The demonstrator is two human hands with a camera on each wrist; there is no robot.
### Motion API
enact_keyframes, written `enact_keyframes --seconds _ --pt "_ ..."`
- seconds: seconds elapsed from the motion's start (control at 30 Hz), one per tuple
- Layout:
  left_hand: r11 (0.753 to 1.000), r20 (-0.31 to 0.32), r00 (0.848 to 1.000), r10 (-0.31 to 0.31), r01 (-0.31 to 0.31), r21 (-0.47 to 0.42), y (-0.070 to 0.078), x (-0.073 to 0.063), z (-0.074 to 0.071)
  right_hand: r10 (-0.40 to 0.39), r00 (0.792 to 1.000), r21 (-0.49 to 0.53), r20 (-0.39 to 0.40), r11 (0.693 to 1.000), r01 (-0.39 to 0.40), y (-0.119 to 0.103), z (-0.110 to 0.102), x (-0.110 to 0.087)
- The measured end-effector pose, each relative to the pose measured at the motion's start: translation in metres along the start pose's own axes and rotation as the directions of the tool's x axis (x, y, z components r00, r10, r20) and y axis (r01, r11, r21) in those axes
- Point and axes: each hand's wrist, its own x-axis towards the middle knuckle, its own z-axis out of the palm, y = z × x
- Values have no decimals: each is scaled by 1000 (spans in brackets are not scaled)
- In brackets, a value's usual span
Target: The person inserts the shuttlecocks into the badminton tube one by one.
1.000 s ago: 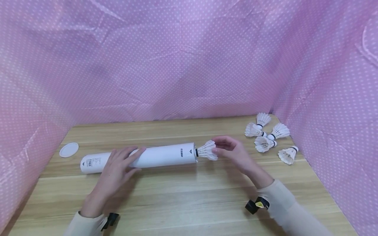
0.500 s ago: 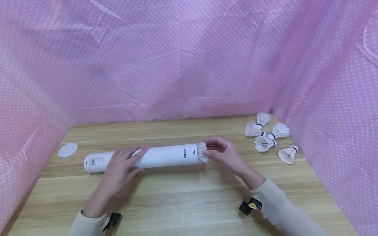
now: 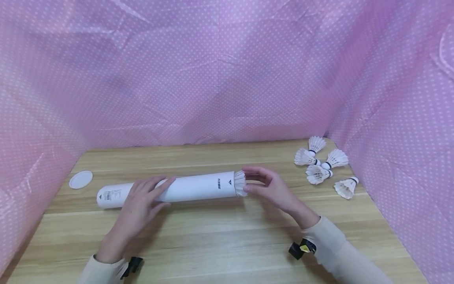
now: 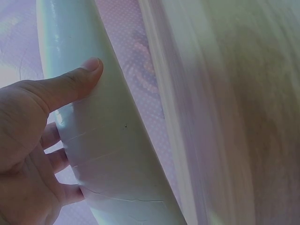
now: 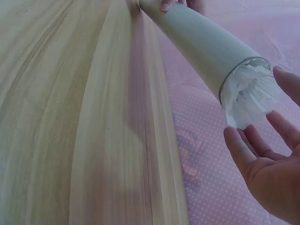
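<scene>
A long white shuttlecock tube [image 3: 198,187] lies sideways across the middle in the head view, its mouth facing right. Around its left half, my left hand [image 3: 137,207] grips it; the left wrist view has the thumb [image 4: 77,86] on one side and fingers on the other. From the mouth sticks the feather skirt of a shuttlecock [image 5: 248,96], its cork hidden inside the tube. At that skirt, my right hand [image 3: 271,191] holds the feather edge between thumb and fingertips [image 5: 234,138].
Several loose white shuttlecocks [image 3: 319,174] lie on the wooden table [image 3: 220,244] at the back right. A round white lid [image 3: 80,180] sits at the far left. Pink dotted cloth [image 3: 213,79] hangs behind and along both sides.
The shuttlecock has gone from mostly outside the tube to only its skirt showing. My right hand moved left with it. Since half a second ago, the tube has shifted slightly left.
</scene>
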Motion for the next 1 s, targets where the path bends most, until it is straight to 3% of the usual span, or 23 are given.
enact_keyframes --seconds 0.23,0.6,0.83,1.0 --pt "1000 8 1000 -3 3 2 -1 0 -3 0 999 16 47 1000 0 2 -2 0" --pt "1000 22 999 -29 29 3 2 1 -5 18 1000 29 3 999 -18 0 1 0" --pt "1000 6 1000 22 -22 1 4 6 -2 -4 1000 9 9 1000 4 0 7 2" --pt "1000 14 1000 11 -11 4 6 7 -2 -15 1000 -8 16 1000 15 -1 7 2"
